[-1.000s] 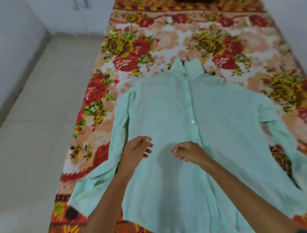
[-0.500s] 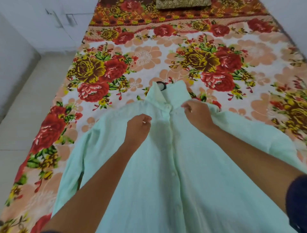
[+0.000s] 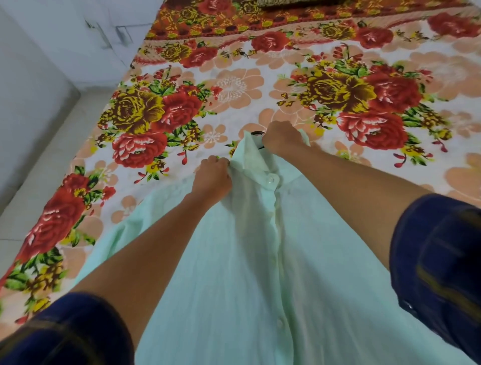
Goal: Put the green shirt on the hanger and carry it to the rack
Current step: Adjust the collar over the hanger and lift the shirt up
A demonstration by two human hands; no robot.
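A pale green buttoned shirt (image 3: 247, 260) lies front up on the bed, its collar pointing away from me. A black hanger hook (image 3: 257, 133) pokes out of the collar; the rest of the hanger is hidden inside the shirt. My right hand (image 3: 282, 139) is curled around the hook at the collar's top. My left hand (image 3: 213, 177) grips the shirt fabric at the left shoulder, beside the collar.
The bed carries a floral sheet (image 3: 234, 86) with red and yellow roses. A pillow edge (image 3: 286, 2) shows at the far end. A pale tiled floor (image 3: 39, 169) runs along the bed's left side, bounded by a white wall (image 3: 31, 65).
Both hands have moved up from the shirt's chest to the collar. The right hand now holds the hanger hook, and the left has taken hold of the shoulder fabric.
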